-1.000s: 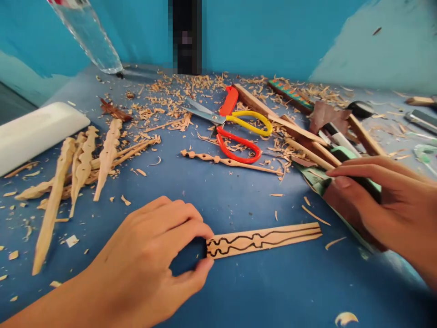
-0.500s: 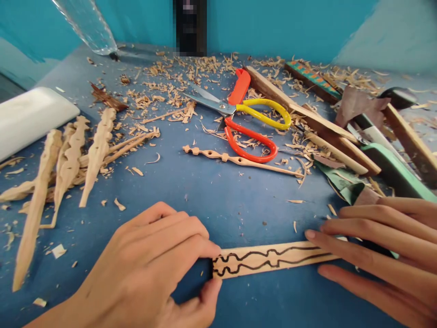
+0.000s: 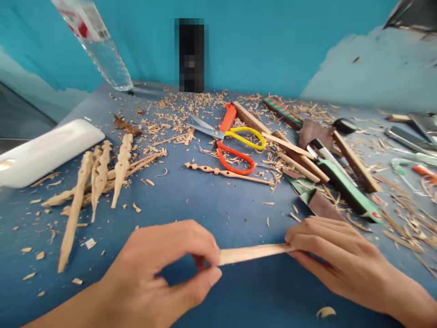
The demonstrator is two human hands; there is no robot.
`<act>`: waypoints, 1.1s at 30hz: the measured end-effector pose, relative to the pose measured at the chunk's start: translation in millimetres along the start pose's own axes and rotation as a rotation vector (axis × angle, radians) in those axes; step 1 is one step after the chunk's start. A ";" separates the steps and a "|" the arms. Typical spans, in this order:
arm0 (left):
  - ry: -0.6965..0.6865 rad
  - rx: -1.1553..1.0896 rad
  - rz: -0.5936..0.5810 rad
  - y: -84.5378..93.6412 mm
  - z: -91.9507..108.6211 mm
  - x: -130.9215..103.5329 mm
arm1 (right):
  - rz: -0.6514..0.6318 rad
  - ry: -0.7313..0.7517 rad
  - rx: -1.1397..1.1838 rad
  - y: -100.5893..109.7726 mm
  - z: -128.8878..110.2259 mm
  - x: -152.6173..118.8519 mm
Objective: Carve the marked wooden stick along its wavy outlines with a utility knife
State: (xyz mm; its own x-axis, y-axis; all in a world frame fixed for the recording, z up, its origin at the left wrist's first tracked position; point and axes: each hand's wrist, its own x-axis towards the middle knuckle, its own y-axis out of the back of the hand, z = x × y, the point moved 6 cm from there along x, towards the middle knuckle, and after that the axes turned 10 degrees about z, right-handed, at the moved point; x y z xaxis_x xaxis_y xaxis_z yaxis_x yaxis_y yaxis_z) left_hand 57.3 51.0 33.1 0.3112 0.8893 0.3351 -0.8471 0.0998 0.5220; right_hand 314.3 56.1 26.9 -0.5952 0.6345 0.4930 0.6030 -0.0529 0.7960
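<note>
A narrow flat wooden strip [image 3: 254,253] spans the gap between my two hands, turned so its thin edge shows and no drawn lines are visible. My left hand [image 3: 170,269] pinches its left end between thumb and fingers. At the other end, my right hand [image 3: 337,259] grips with fingers closed over the tip. Beyond the strip lies a slim carved wooden stick [image 3: 225,172] with knobs and small holes. Scissors [image 3: 221,134] with one yellow and one red handle rest just behind it.
Several carved wooden pieces [image 3: 99,173] lie at left beside a white oblong object [image 3: 51,152]. A green-handled cutter [image 3: 348,187], sandpaper [image 3: 317,132] and wooden sticks crowd the right. A clear bottle [image 3: 109,59] stands at the back left, and shavings [image 3: 180,109] are scattered about.
The strip has been tipped from its marked face onto its edge. My right hand, earlier spread over the right end, has closed on it. The view has tilted up and shifted right.
</note>
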 end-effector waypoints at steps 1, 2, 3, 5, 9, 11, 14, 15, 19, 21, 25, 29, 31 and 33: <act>0.039 -0.048 0.040 2.7 0.9 1.6 | -0.018 0.001 0.004 -0.6 -0.2 -2.3; 0.086 -0.074 0.088 5.7 1.2 2.6 | -0.022 0.003 0.010 -0.6 -0.4 -4.5; 0.140 -0.083 0.137 8.5 0.8 2.8 | -0.016 0.004 0.016 -0.2 -0.7 -6.4; 0.236 -0.100 0.184 10.8 0.4 0.6 | 0.020 0.000 0.024 1.5 -2.3 -8.8; 0.379 -0.151 0.195 10.6 1.3 -6.7 | 0.057 -0.026 0.072 2.6 -7.2 -11.3; 0.440 -0.170 0.203 10.3 1.7 -8.9 | 0.069 -0.062 0.116 3.8 -7.0 -12.5; 0.485 -0.218 0.209 8.2 2.8 -7.7 | 0.072 -0.141 0.183 6.2 -3.5 -13.7; 0.486 -0.243 0.215 7.2 3.0 -6.2 | 0.074 -0.180 0.219 6.9 -1.8 -13.8; 0.483 -0.447 0.253 0.6 0.8 0.3 | 0.081 -0.382 0.425 5.1 3.9 -13.9; 0.453 -0.509 0.258 -2.5 2.3 1.7 | 0.074 -0.447 0.467 1.3 5.6 -12.9; 0.212 -0.385 0.352 6.6 25.2 0.3 | 0.072 -0.300 0.346 -1.3 -0.5 -3.0; -0.064 -0.016 0.400 17.2 61.7 -1.3 | 0.246 -0.049 0.070 16.7 -26.1 9.4; -0.169 0.099 0.376 16.1 75.5 -0.4 | 0.302 0.024 0.049 27.3 -46.7 15.0; -0.257 0.144 0.370 13.7 85.3 -0.6 | 0.316 0.108 0.084 35.8 -70.1 21.7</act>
State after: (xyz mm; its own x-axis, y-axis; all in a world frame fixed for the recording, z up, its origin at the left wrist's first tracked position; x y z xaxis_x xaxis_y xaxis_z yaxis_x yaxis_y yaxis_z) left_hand 82.2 13.7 107.0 0.1114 0.7125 0.6928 -0.8587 -0.2819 0.4280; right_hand 285.8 13.9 90.7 -0.4221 0.5111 0.7488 0.8056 -0.1672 0.5683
